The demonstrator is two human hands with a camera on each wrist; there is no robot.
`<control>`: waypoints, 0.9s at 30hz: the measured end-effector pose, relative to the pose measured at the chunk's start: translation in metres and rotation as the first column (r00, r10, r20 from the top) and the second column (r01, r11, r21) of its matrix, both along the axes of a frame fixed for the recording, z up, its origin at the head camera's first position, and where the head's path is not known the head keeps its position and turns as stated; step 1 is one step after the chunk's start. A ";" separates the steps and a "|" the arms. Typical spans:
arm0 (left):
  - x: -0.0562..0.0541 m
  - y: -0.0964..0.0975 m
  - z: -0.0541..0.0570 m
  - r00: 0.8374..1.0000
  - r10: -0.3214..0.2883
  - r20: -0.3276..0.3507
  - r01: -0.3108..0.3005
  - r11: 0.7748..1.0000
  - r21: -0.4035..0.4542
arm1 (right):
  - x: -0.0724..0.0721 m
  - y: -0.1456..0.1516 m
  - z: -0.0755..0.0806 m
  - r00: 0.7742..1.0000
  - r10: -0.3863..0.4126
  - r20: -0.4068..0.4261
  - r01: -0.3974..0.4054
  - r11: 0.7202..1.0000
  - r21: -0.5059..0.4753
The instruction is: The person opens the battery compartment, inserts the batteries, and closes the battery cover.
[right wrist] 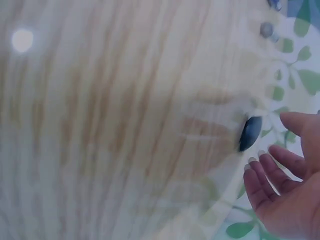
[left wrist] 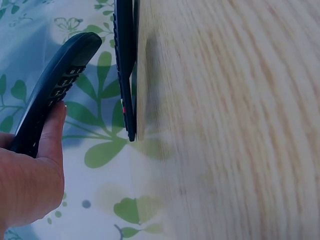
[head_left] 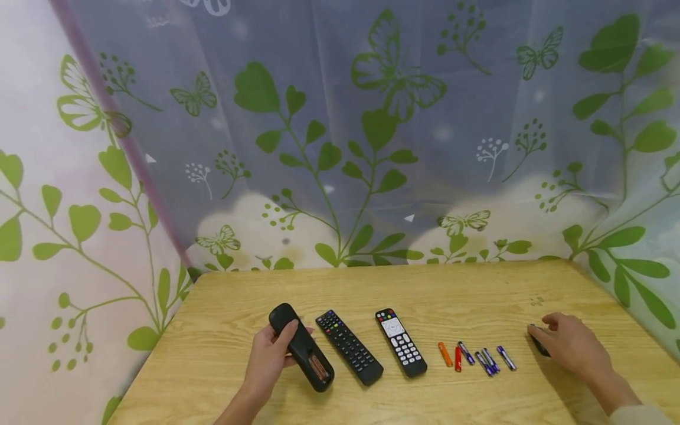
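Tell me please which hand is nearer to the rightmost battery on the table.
Right hand: it is just right of that battery, at a small black piece. The left hand is farther to the left, past the remote with white buttons, holding another remote.

No legible text; marks on remotes (head_left: 401, 343) too small

Right-hand grip (right wrist: 291, 195) just beside a small black piece (right wrist: 251, 134).
Fingers slack and slightly curled below the black piece, thumb above and to its right, slim gap visible; black piece rounded, seen against wood-grained table (right wrist: 100, 125), contact with the wood not certain. Above black piece: grey round item (right wrist: 266, 30) and blue item (right wrist: 274, 4), both blurred. Well left of black piece: white glare spot (right wrist: 22, 40). Right of black piece: leaf-print sheet (right wrist: 311, 80).
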State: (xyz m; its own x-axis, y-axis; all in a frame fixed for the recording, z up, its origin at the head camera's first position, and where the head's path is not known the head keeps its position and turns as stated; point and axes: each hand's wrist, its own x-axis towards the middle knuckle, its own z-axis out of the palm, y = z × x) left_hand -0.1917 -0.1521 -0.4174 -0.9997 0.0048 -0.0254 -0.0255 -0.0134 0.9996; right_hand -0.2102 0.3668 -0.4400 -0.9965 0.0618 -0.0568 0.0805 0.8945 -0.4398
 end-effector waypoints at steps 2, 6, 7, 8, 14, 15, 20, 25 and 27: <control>0.000 0.000 0.000 1.000 0.002 -0.005 -0.002 1.000 0.009 | 0.000 -0.007 0.002 0.999 0.013 -0.051 -0.013 1.000 -0.002; 0.001 0.000 0.001 1.000 0.010 -0.009 -0.010 1.000 0.005 | -0.001 -0.030 0.009 0.989 0.056 -0.134 -0.062 0.997 -0.040; 0.001 0.000 0.001 1.000 0.008 -0.007 -0.008 1.000 0.004 | -0.001 -0.036 0.010 0.987 0.067 -0.146 -0.075 0.996 -0.052; 0.001 0.000 0.002 1.000 0.008 -0.003 -0.008 1.000 -0.001 | -0.001 -0.042 0.012 0.986 0.074 -0.150 -0.085 0.994 -0.067; 0.001 0.001 0.001 1.000 0.004 0.009 -0.004 1.000 -0.003 | 0.001 -0.076 0.018 0.983 0.123 -0.133 -0.142 0.980 -0.143; 0.001 0.001 0.001 1.000 0.002 0.008 -0.002 1.000 0.000 | 0.001 -0.081 0.019 0.982 0.132 -0.132 -0.152 0.977 -0.152; 0.001 0.001 0.000 1.000 -0.005 0.005 0.005 1.000 0.011 | 0.003 -0.105 0.018 0.974 0.177 -0.143 -0.202 0.963 -0.178; 0.001 0.002 -0.001 1.000 -0.011 0.011 0.010 1.000 0.017 | 0.005 -0.128 0.013 0.967 0.214 -0.139 -0.239 0.951 -0.199; 0.001 0.003 -0.001 1.000 -0.014 0.012 0.014 1.000 0.015 | 0.005 -0.135 0.010 0.966 0.222 -0.131 -0.245 0.949 -0.200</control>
State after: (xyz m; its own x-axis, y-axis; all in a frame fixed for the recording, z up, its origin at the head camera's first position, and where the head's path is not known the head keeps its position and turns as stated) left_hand -0.1907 -0.1492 -0.4181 -0.9991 0.0192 -0.0375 -0.0380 -0.0276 0.9989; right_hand -0.2056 0.2321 -0.4302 -0.9825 -0.1750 0.0634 -0.1764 0.7670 -0.6169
